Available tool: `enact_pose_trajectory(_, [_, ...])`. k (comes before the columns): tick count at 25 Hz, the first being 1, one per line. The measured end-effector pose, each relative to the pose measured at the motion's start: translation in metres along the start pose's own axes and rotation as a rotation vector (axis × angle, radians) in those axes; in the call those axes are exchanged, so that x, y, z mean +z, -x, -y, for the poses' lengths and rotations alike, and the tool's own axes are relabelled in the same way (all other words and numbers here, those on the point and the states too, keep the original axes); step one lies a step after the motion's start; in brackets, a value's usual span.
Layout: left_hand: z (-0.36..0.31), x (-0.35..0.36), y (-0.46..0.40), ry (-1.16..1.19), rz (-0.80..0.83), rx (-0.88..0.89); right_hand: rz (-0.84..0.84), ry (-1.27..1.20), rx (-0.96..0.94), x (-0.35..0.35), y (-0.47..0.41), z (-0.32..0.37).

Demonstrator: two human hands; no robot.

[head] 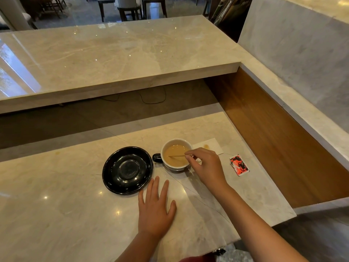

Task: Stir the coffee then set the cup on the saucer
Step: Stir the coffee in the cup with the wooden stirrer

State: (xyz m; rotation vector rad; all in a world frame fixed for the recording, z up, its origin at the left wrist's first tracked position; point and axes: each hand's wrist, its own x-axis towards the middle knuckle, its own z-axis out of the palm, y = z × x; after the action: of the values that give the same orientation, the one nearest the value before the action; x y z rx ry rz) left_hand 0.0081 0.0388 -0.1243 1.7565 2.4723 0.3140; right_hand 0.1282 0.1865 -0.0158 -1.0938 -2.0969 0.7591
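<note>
At centre frame, my right hand pinches a thin stirrer in the coffee cup. My left hand lies flat, fingers released, below the empty saucer left of the cup.

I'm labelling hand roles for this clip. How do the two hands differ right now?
The right hand pinches a thin stir stick over the cup of coffee; the left hand holds nothing. The right hand is raised with curled fingers; the left lies flat, fingers spread, on the marble counter near the black saucer. Both are bare.
</note>
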Motion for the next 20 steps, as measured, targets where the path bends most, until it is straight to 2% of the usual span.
enact_pose_trajectory(4, [0.0,0.0,-0.001,0.002,-0.002,0.009,0.01,-0.009,0.032,0.001,-0.018,0.003])
enact_pose_trajectory(8, [0.001,0.0,0.0,0.009,-0.024,0.008,-0.02,0.174,-0.102,-0.014,-0.021,-0.009])
enact_pose_trajectory(12, [0.0,-0.001,0.0,0.026,-0.028,0.021,0.046,0.245,-0.158,-0.031,-0.011,-0.013])
enact_pose_trajectory(17, [0.001,0.0,0.0,0.013,-0.007,0.009,0.18,0.008,0.046,-0.032,0.0,-0.007])
enact_pose_trajectory(20, [0.001,0.0,0.0,0.02,-0.002,0.005,0.156,-0.114,0.109,-0.016,0.006,0.0])
